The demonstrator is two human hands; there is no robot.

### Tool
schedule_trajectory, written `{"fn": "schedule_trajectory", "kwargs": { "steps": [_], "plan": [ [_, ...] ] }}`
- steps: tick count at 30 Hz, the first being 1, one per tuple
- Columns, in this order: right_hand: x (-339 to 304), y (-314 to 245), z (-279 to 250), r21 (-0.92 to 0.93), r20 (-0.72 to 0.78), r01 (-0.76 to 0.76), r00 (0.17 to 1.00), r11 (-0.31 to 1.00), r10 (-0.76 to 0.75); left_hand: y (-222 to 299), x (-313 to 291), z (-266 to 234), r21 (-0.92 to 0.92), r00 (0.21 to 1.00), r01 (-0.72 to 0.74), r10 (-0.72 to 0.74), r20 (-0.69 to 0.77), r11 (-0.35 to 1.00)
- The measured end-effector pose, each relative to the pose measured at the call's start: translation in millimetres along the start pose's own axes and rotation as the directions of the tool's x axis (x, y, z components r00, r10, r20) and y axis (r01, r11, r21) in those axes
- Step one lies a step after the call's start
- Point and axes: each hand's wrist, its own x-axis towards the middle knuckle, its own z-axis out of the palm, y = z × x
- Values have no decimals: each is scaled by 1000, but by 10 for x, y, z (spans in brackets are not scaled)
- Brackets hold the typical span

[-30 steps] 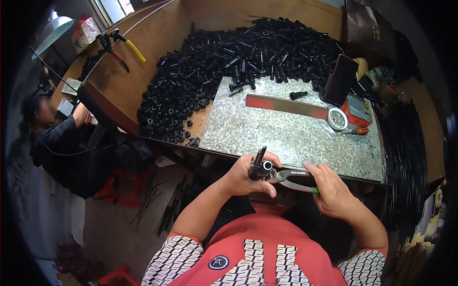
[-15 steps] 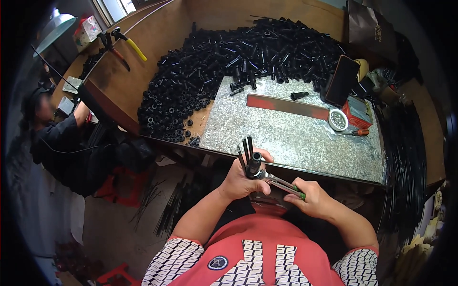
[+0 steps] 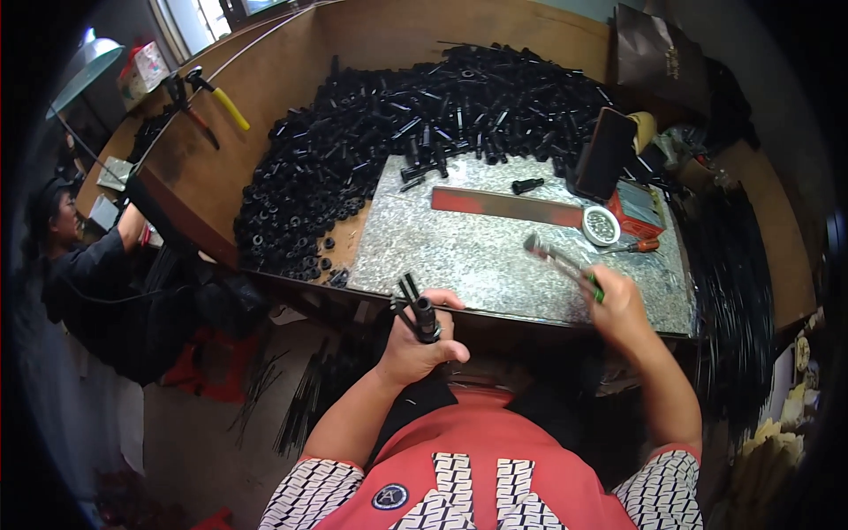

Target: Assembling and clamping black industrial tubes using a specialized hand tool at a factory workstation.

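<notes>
My left hand (image 3: 422,344) is closed around a small bundle of black rods with a black cap (image 3: 417,309), held upright just below the near edge of the metal work plate (image 3: 459,256). My right hand (image 3: 618,305) grips pliers with green handles (image 3: 561,261), raised over the plate's right side, jaws pointing up and left. A large heap of black tubular parts (image 3: 397,124) lies beyond the plate on the wooden bench.
A red flat bar (image 3: 503,206), a small round tin (image 3: 601,224), a red box (image 3: 638,210) and a dark upright phone-like slab (image 3: 602,155) sit on the plate. A yellow-handled tool (image 3: 221,97) lies far left. Another person (image 3: 79,256) sits at the left.
My right hand has pulled the pliers away from the bundle and swung up to the right over the plate. My left hand stays near the plate's edge, still holding the bundle.
</notes>
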Motion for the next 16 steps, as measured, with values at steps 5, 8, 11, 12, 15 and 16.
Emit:
{"fn": "schedule_trajectory", "kwargs": {
  "steps": [5, 8, 11, 12, 15, 16],
  "plan": [
    [519, 552, -284, -337, -22, -127, 992, 933, 127, 182, -105, 209, 1, 992, -47, 47, 113, 999],
    [719, 718, -219, -458, 4, -153, 985, 876, 174, 308, -171, 313, 39, 978, -124, 116, 173, 991],
    [867, 749, -130, -511, 107, -131, 971, 850, 215, 341, -158, 373, -16, 984, -106, 107, 141, 994],
    [912, 759, -100, -538, 154, -129, 956, 833, 248, 345, -154, 381, -22, 987, -105, 107, 118, 994],
    [953, 734, -75, -524, 142, -117, 964, 843, 223, 300, -160, 377, -38, 986, -127, 130, 104, 991],
    [973, 779, -37, -526, 130, -109, 970, 843, 206, 287, -165, 359, -22, 985, -136, 137, 100, 990]
  ]
}}
